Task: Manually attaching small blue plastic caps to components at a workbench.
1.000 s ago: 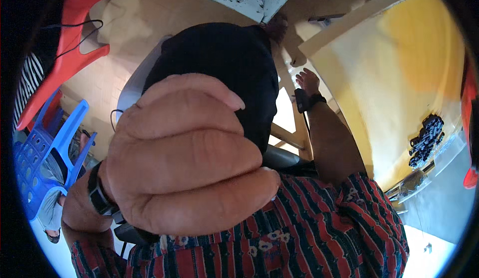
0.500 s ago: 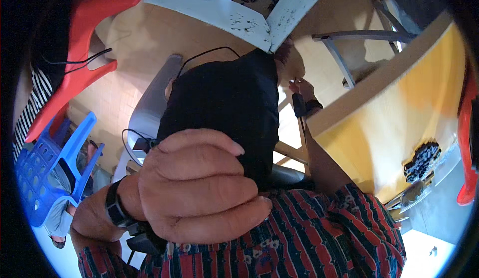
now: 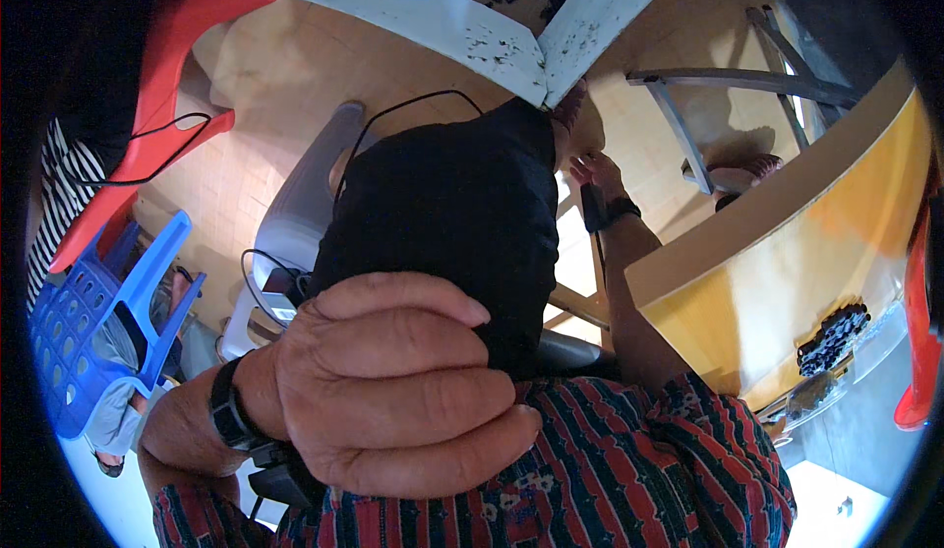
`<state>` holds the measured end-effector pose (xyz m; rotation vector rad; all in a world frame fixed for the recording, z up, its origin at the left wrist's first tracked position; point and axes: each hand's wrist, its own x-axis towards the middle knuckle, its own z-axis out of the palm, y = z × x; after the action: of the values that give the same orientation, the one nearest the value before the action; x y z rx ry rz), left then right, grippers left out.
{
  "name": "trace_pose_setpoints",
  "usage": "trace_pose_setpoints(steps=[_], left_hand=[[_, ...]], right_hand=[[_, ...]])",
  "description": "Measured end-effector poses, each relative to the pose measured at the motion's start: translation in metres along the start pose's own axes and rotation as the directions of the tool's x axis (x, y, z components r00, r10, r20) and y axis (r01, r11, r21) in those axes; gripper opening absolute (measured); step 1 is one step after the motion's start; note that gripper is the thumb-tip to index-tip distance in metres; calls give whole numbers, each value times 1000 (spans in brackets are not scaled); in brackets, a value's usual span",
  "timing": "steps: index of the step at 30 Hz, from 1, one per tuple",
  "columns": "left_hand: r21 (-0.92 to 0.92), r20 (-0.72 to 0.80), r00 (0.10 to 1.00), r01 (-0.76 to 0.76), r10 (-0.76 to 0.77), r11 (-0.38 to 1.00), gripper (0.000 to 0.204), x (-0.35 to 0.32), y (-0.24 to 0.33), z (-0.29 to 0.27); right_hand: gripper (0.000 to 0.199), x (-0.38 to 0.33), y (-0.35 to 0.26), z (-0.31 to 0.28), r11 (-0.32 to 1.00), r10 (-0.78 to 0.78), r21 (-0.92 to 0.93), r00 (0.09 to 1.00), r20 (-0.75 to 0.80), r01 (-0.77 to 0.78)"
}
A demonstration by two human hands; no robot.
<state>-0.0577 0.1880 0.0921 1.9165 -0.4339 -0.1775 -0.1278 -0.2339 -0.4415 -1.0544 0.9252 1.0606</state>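
Note:
My left hand (image 3: 403, 381) is raised close in front of my chest with its back towards me. Its fingers are bent and pressed together, and the palm side is hidden, so I cannot see whether anything is in it. A black watch-like band (image 3: 228, 405) circles that wrist, with a dark device below it. Low beside my leg hangs my right hand (image 3: 602, 174), small in view, its fingers slightly apart and nothing visible in them. A black wrist strap with a dark block (image 3: 594, 208) is on that wrist. Black trousers (image 3: 442, 223) cover my lap.
A yellow tabletop (image 3: 787, 273) with a dark beaded bundle (image 3: 834, 339) stands at my right. White panels (image 3: 433, 22) bound dark pieces ahead. Red (image 3: 187, 86) and blue (image 3: 84, 351) plastic chairs are at left, near a grey plastic seat (image 3: 305, 194) and black cable. Other people are partly visible.
The surroundings have shifted slightly in view, and a foot now shows beyond the yellow table. My left hand sits marginally lower; both hands keep their poses.

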Motion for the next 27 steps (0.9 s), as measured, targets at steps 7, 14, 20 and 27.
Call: trace_pose_setpoints(steps=[7,14,20,27], left_hand=[[5,9,1000,-3,3,1000,12,2,-4,-2],[43,-27,999,35,-34,998,12,-1,0,-5],[25,36,997,-70,69,997,14,7,-7,-5],[8,51,997,-54,53,999,16,3,-5,-3]], right_hand=[[28,-15,-19,28,998,53,25,987,-154,-49],[28,-86,-41,85,974,-42,-226,992,-119,14],[28,-50,-93,115,870,-295,-425,955,-40,251],[28,-36,-97,123,665,-453,-646,890,51,376]])
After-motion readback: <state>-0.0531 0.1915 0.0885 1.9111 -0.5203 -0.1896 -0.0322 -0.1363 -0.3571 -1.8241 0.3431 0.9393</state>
